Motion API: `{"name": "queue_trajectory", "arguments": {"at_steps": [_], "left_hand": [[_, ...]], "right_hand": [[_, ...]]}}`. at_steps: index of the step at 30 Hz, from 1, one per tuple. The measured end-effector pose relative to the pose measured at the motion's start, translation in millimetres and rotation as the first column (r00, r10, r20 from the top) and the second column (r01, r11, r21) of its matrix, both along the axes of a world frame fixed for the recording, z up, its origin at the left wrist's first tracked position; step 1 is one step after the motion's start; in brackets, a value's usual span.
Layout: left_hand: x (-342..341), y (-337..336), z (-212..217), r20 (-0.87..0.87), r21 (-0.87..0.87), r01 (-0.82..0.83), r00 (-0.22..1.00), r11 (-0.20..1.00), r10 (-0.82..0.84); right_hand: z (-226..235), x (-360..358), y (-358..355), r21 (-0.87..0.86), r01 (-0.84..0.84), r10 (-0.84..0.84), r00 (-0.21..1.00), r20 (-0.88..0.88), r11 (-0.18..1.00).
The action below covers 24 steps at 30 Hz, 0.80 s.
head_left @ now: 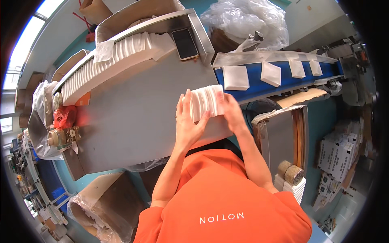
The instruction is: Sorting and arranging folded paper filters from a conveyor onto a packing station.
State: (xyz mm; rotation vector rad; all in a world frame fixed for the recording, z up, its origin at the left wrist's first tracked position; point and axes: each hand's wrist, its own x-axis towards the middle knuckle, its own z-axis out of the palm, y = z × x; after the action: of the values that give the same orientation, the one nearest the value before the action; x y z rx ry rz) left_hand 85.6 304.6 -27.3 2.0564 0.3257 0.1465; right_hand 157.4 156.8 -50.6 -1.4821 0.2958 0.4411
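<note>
Between my two hands, at the right end of the grey metal table, is a short row of white folded paper napkins, standing on edge and pressed together. My left hand grips the row's left end, with its thumb along the near side. At the other end my right hand closes on the last napkins; some of its fingers are hidden. A long row of similar napkins stands along the table's back wall.
To the right, a blue conveyor belt carries several spaced white napkins. A phone lies at the table's back corner. A bottle and red plastic bag sit at the left end. A cardboard box stands below.
</note>
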Motion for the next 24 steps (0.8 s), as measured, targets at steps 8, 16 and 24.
{"name": "queue_trajectory", "arguments": {"at_steps": [8, 16, 24], "left_hand": [[0, -5, 3, 0.023, 0.026, -0.064, 0.998, 0.998, 0.063], [1, -3, 1, -0.012, 0.021, -0.047, 0.999, 0.999, 0.047], [2, -4, -7, 0.043, -0.108, -0.006, 0.999, 0.994, 0.011]], "right_hand": [[-4, -2, -16, 0.423, -0.019, 0.181, 0.920, -0.347, 0.906], [-10, 10, -23, 0.223, 0.294, -0.239, 0.940, -0.245, 0.929], [-4, 0, 10, 0.147, -0.136, 0.148, 0.986, -0.075, 0.980]]}}
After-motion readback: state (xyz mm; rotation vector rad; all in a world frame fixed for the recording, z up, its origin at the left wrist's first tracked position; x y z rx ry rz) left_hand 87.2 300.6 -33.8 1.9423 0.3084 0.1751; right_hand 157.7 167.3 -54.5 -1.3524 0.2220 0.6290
